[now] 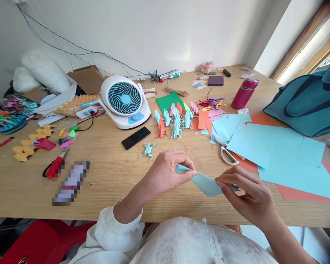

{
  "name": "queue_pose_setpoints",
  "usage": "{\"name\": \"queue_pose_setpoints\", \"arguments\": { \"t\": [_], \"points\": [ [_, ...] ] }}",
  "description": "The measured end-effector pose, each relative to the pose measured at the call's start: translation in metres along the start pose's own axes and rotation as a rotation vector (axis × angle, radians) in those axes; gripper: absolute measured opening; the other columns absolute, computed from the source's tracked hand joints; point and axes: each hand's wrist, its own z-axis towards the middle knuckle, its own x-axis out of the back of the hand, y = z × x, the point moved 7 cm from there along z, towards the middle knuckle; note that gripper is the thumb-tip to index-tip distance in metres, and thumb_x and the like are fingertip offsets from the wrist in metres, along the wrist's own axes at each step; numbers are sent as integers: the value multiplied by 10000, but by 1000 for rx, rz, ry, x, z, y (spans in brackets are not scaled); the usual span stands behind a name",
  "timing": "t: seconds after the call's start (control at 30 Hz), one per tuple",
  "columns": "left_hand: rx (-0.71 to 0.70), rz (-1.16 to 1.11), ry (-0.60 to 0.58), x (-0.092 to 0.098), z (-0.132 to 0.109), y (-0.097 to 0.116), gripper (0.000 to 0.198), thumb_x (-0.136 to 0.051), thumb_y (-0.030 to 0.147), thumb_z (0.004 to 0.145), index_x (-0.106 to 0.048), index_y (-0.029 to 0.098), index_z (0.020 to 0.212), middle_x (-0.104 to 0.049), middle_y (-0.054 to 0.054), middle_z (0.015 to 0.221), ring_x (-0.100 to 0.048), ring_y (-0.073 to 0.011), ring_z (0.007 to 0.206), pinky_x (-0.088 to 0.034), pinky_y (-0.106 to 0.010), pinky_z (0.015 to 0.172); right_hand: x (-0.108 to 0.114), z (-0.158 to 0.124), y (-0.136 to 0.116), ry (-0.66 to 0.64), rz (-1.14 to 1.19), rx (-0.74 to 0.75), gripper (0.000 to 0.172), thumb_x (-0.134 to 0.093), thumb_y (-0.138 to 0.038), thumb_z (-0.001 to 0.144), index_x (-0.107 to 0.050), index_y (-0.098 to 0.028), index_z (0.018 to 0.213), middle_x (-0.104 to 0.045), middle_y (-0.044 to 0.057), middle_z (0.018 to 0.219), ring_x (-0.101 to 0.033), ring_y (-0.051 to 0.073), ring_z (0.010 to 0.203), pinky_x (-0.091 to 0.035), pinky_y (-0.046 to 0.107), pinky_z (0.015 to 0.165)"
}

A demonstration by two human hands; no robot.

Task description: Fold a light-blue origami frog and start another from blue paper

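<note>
Both hands hold one folded piece of light blue paper (206, 182) just above the wooden table (112, 179). My left hand (167, 170) pinches its left end, fingers closed on the fold. My right hand (246, 194) pinches the right end between thumb and fingers. A single light blue paper frog (147, 149) lies on the table just beyond my left hand. Further back stands a cluster of several folded frogs (174, 119) in blue, orange and pink.
Large light blue sheets (277, 154) over orange ones lie at the right, with white-handled scissors (225, 150) at their edge. A white desk fan (125, 101), a black case (136, 138), red scissors (55, 167), a magenta bottle (244, 93) and a teal bag (308, 104) are also on the table.
</note>
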Motion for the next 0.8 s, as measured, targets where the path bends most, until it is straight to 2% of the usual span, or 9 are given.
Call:
{"name": "queue_pose_setpoints", "arguments": {
  "t": [0.27, 0.37, 0.57, 0.8],
  "points": [
    [-6, 11, 35, 5, -1, -2, 61, -686, 169, 790, -680, 191, 733, -672, 13, 752, -631, -135, 752, -472, -273, 752, 2, -1, 3, 13, 5, -21, 221, -598, -27, 826, -625, -224, 923, -610, 32, 762, -568, 170, 656, -401, 315, 569],
    [-40, 25, 20, 5, 0, -1, 63, -697, 186, 796, -686, 198, 736, -682, 11, 758, -631, -144, 774, -468, -286, 765, 2, -1, 4, 14, 8, -25, 211, -601, -28, 827, -621, -221, 912, -608, 29, 760, -563, 164, 653, -399, 310, 566],
    [-105, 135, -21, 5, -1, 3, 78, -681, 242, 844, -689, 221, 769, -706, 8, 809, -625, -172, 882, -422, -347, 905, 1, -2, 8, 0, 25, -79, 167, -596, -60, 845, -620, -222, 876, -609, 18, 744, -561, 151, 625, -406, 297, 547],
    [-162, 169, -85, 5, 1, 4, 115, -673, 298, 864, -703, 225, 781, -713, 13, 814, -607, -144, 802, -414, -323, 856, 2, -5, 15, -8, 63, -136, 120, -602, -105, 863, -619, -221, 840, -611, 21, 737, -558, 151, 609, -409, 291, 528]
  ]
}}
